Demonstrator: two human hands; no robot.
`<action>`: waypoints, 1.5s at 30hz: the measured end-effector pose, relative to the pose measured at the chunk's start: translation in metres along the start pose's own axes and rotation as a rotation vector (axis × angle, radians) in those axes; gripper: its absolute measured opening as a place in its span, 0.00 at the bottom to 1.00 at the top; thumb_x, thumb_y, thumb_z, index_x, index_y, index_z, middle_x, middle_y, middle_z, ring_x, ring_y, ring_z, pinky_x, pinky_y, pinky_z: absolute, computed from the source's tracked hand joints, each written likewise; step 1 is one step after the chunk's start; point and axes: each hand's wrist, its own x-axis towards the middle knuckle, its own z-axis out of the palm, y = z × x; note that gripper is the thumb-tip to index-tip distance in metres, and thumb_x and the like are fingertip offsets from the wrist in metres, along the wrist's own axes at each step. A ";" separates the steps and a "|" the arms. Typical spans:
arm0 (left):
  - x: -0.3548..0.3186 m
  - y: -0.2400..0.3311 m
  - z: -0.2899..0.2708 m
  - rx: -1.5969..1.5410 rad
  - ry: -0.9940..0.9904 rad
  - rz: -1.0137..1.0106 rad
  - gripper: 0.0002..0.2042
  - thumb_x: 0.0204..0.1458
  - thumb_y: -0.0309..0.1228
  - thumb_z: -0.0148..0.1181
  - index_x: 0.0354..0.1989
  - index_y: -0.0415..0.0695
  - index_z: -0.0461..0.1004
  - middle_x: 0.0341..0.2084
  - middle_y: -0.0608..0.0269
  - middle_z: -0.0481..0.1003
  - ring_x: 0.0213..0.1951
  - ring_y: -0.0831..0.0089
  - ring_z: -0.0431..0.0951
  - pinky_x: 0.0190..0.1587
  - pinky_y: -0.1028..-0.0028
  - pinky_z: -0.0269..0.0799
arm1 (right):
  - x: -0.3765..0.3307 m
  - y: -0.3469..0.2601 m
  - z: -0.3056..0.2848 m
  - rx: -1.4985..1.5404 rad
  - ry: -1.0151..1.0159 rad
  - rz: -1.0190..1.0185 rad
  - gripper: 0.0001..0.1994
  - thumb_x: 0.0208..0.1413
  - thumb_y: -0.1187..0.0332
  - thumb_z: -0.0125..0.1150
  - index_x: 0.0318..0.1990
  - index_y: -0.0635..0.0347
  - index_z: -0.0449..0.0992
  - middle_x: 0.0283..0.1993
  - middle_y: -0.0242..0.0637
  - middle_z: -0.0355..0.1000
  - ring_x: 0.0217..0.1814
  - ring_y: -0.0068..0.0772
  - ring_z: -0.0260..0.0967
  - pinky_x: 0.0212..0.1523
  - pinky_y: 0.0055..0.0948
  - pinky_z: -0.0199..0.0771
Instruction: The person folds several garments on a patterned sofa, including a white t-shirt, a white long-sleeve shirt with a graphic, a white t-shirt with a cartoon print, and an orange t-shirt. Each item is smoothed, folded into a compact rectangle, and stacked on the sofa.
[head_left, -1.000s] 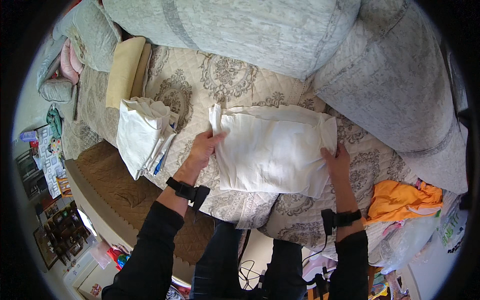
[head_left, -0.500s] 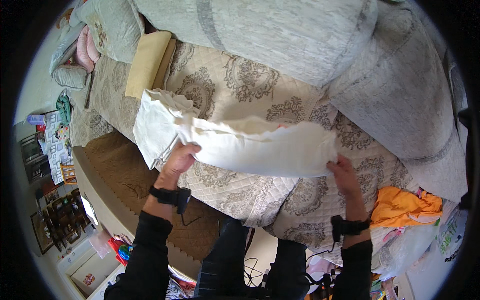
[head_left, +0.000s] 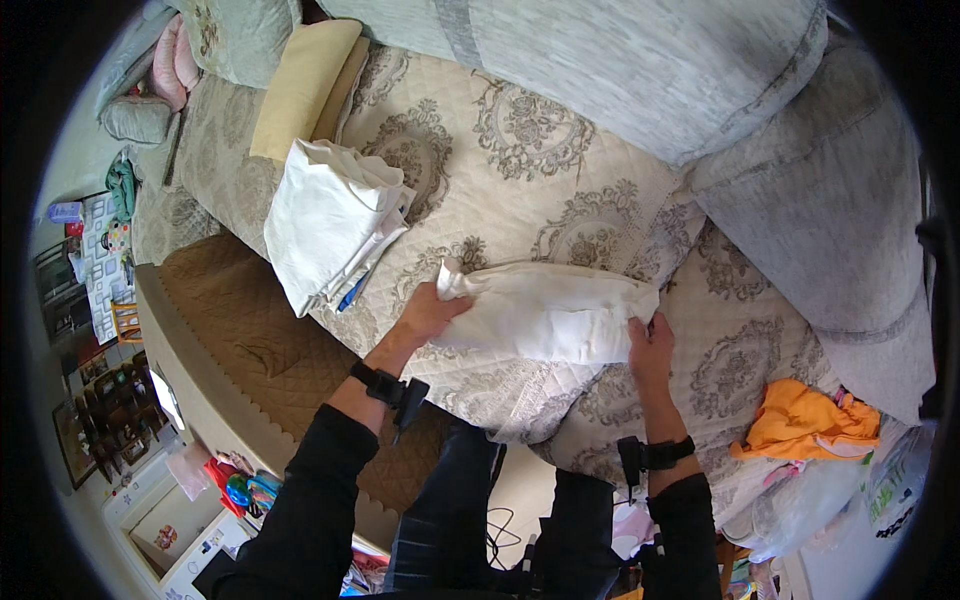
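A folded white cloth [head_left: 550, 312] lies stretched in a long strip across the patterned sofa cover [head_left: 520, 130], between my two hands. Its left end is pinched by my left hand [head_left: 432, 312], the fingers closed over the edge. At the opposite end my right hand [head_left: 650, 342] grips the corner with thumb and fingers. What kind of garment or linen the cloth is cannot be made out. Left of it sits a stack of folded white cloths [head_left: 335, 222], with a bit of blue showing at its lower edge.
Beyond the white stack stand folded yellow cloths [head_left: 305, 85]. Grey cushions [head_left: 590, 60] line the back. An orange garment [head_left: 808, 420] lies at the right, near a clear plastic bag [head_left: 810, 500]. A brown quilted surface [head_left: 260, 320] sits lower left.
The white cloth has come down onto the sofa cover and moved away from the white stack. My left hand has shifted right, my right hand slightly left.
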 end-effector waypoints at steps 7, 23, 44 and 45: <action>-0.013 -0.057 -0.037 -0.284 0.106 -0.090 0.16 0.46 0.35 0.65 0.39 0.36 0.76 0.33 0.59 0.76 0.34 0.71 0.76 0.38 0.72 0.72 | -0.047 -0.051 0.094 -0.647 -0.075 -0.810 0.35 0.42 0.59 0.66 0.58 0.64 0.61 0.64 0.54 0.52 0.68 0.55 0.46 0.65 0.52 0.44; -0.117 0.093 0.044 -0.087 -0.659 0.489 0.27 0.49 0.37 0.60 0.58 0.42 0.62 0.39 0.60 0.72 0.33 0.74 0.73 0.35 0.76 0.71 | -0.046 -0.068 0.013 0.299 -0.351 -0.140 0.28 0.45 0.66 0.65 0.53 0.70 0.63 0.47 0.43 0.69 0.48 0.32 0.66 0.47 0.29 0.68; -0.008 0.082 0.066 0.256 0.119 0.937 0.19 0.39 0.29 0.64 0.42 0.38 0.72 0.32 0.51 0.73 0.40 0.52 0.71 0.46 0.59 0.65 | -0.051 -0.042 0.032 -0.501 0.103 -0.570 0.13 0.45 0.68 0.62 0.39 0.62 0.73 0.30 0.42 0.68 0.33 0.44 0.67 0.35 0.40 0.68; -0.003 0.083 0.065 0.328 0.025 0.877 0.16 0.40 0.28 0.63 0.40 0.38 0.73 0.31 0.52 0.73 0.39 0.52 0.71 0.46 0.58 0.65 | -0.051 -0.038 0.031 -0.495 0.041 -0.582 0.12 0.45 0.68 0.62 0.37 0.62 0.74 0.28 0.42 0.68 0.32 0.44 0.68 0.35 0.39 0.68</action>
